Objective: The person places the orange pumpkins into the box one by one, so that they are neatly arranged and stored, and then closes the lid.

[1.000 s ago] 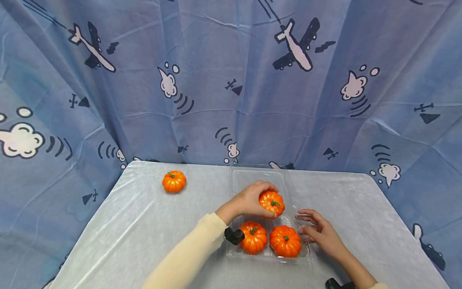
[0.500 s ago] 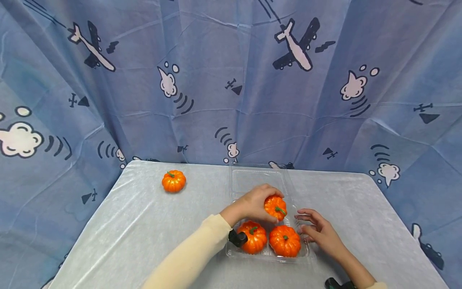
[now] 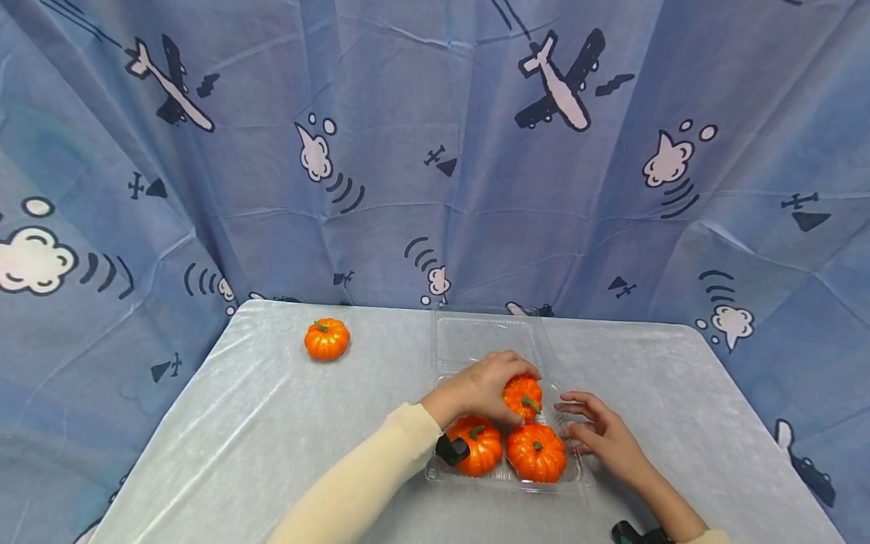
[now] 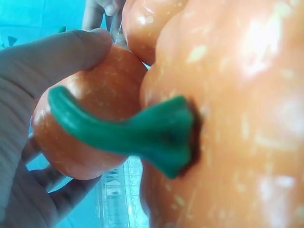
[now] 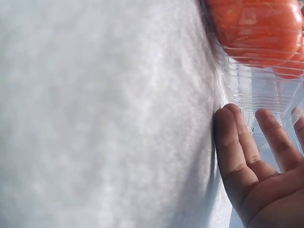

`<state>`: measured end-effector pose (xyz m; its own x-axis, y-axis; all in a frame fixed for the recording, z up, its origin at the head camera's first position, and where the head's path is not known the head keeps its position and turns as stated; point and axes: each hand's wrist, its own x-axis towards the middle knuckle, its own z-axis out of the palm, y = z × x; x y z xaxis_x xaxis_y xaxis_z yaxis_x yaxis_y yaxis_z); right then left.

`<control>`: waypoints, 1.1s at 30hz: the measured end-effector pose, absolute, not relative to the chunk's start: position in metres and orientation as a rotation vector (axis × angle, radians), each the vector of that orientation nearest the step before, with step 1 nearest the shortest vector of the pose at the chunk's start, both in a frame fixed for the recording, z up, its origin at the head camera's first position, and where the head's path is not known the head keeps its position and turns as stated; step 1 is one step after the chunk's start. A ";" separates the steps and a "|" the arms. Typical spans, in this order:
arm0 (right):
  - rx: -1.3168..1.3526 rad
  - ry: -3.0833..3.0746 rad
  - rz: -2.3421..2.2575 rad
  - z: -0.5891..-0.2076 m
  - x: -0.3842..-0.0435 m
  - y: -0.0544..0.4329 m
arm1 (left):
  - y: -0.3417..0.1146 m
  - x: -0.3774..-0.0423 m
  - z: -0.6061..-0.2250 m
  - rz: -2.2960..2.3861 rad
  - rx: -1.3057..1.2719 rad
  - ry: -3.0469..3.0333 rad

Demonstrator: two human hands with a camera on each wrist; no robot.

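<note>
Nearest, a clear plastic box (image 3: pixel 503 486) is set on a table (image 3: pixel 224 468) covered with pale cloth. In its front part, a left front pumpkin (image 3: pixel 484 449) and a right front pumpkin (image 3: pixel 537 457) are placed side by side with their stems up, so little room is left between them.

By the right wall of the box, the right hand (image 3: pixel 608 434) is held with its fingers spread apart and nothing in them. It seems to be put there so the box can be stopped from sliding.

Just behind the front pair, a small pumpkin (image 3: pixel 522 394) is gripped by the left hand (image 3: pixel 482 389). Its round sides are pinched between thumb and fingers, so its green stem is left free, tipped forward. It is in or over the back part of the box; whether its bottom is touching the box cannot be told.

Farther back, the lid (image 3: pixel 485 340) is laid flat, so the box top is left uncovered. Well apart, toward the far left, a lone pumpkin (image 3: pixel 327 339) is set on the cloth. Behind everything, a blue curtain (image 3: pixel 381 166) with planes is hung.
</note>
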<state>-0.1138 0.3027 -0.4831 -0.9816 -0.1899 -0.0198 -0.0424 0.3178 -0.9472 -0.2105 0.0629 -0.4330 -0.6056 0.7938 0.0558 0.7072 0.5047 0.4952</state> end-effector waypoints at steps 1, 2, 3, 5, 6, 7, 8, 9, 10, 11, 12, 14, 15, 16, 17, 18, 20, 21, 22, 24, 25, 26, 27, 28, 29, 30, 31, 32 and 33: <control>-0.223 2.446 -1.750 -0.483 -0.114 0.303 | 0.064 -0.211 -0.433 0.708 1.300 2.572; -0.226 2.445 -1.750 -0.483 -0.114 0.303 | 0.064 -0.210 -0.433 0.697 1.301 2.576; -0.231 2.445 -1.750 -0.484 -0.114 0.303 | 0.064 -0.210 -0.433 0.692 1.304 2.577; -0.237 2.443 -1.754 -0.485 -0.114 0.304 | 0.065 -0.210 -0.434 0.685 1.310 2.584; -0.239 2.444 -1.755 -0.485 -0.114 0.304 | 0.065 -0.210 -0.434 0.684 1.311 2.586; -0.241 2.445 -1.757 -0.486 -0.114 0.304 | 0.065 -0.210 -0.434 0.684 1.308 2.588; -0.240 2.445 -1.757 -0.486 -0.114 0.304 | 0.065 -0.210 -0.434 0.684 1.303 2.590; -0.241 2.446 -1.757 -0.487 -0.114 0.304 | 0.065 -0.210 -0.434 0.683 1.301 2.594; -0.241 2.446 -1.757 -0.487 -0.114 0.304 | 0.065 -0.209 -0.434 0.684 1.297 2.596; -0.242 2.445 -1.758 -0.488 -0.114 0.304 | 0.065 -0.209 -0.434 0.689 1.292 2.595; -0.244 2.445 -1.759 -0.488 -0.114 0.304 | 0.064 -0.209 -0.435 0.696 1.287 2.591; -0.248 2.444 -1.758 -0.488 -0.115 0.305 | 0.063 -0.209 -0.435 0.718 1.285 2.579; -0.250 2.444 -1.758 -0.488 -0.115 0.305 | 0.062 -0.210 -0.435 0.733 1.289 2.570; -0.250 2.443 -1.759 -0.488 -0.115 0.305 | 0.061 -0.210 -0.435 0.747 1.295 2.561; -0.250 2.444 -1.758 -0.488 -0.115 0.305 | 0.060 -0.211 -0.435 0.765 1.302 2.548; -0.248 2.446 -1.755 -0.488 -0.115 0.305 | 0.059 -0.212 -0.435 0.785 1.309 2.535; -0.238 2.445 -1.753 -0.488 -0.115 0.304 | 0.056 -0.213 -0.434 0.818 1.316 2.511; -0.232 2.445 -1.752 -0.488 -0.114 0.304 | 0.055 -0.213 -0.434 0.833 1.316 2.497; -0.225 2.444 -1.752 -0.487 -0.114 0.304 | 0.054 -0.214 -0.434 0.845 1.316 2.485; -0.216 2.441 -1.751 -0.487 -0.114 0.304 | 0.053 -0.214 -0.433 0.867 1.306 2.466; -0.214 2.439 -1.752 -0.487 -0.114 0.304 | 0.053 -0.215 -0.433 0.871 1.304 2.463; -0.214 2.438 -1.753 -0.487 -0.114 0.304 | 0.052 -0.215 -0.433 0.876 1.304 2.460; -0.215 2.436 -1.754 -0.487 -0.114 0.304 | 0.052 -0.215 -0.432 0.881 1.305 2.459; -0.217 2.433 -1.757 -0.486 -0.114 0.304 | 0.052 -0.215 -0.432 0.884 1.305 2.461; -0.221 2.431 -1.759 -0.486 -0.114 0.304 | 0.052 -0.215 -0.431 0.890 1.305 2.462; -0.223 2.429 -1.762 -0.486 -0.114 0.304 | 0.052 -0.215 -0.431 0.895 1.306 2.462; -0.224 2.427 -1.763 -0.486 -0.114 0.303 | 0.052 -0.215 -0.431 0.900 1.308 2.462; -0.227 2.426 -1.765 -0.486 -0.114 0.303 | 0.052 -0.215 -0.430 0.908 1.310 2.461; -0.230 2.425 -1.765 -0.486 -0.114 0.303 | 0.053 -0.215 -0.430 0.913 1.311 2.460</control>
